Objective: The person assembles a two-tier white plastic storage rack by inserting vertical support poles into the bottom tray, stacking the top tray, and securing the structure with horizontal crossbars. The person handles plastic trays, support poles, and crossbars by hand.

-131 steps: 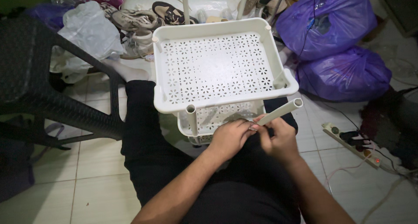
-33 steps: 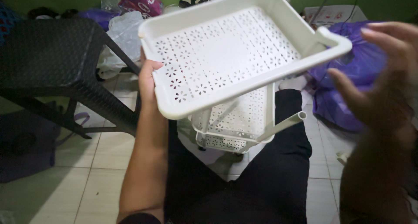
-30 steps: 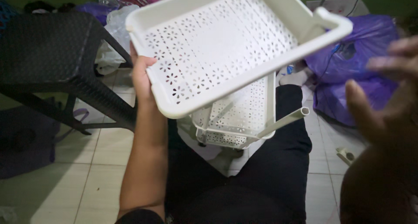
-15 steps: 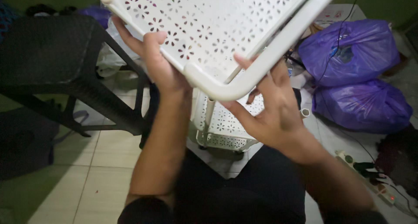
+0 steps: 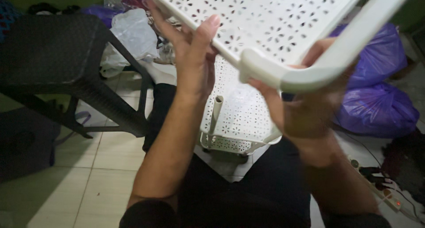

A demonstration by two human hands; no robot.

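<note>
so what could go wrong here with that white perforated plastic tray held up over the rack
1. The white perforated plastic tray is tilted and held only at its near edge by the left hand and right hand, so it might slip onto the lower white rack shelf.
2. It could knock the upright white plastic tube askew.
3. The white power strip on the floor lies close by.

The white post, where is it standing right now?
Head view, centre: the white post stands upright on the lower tray, just right of the left hand.
</note>
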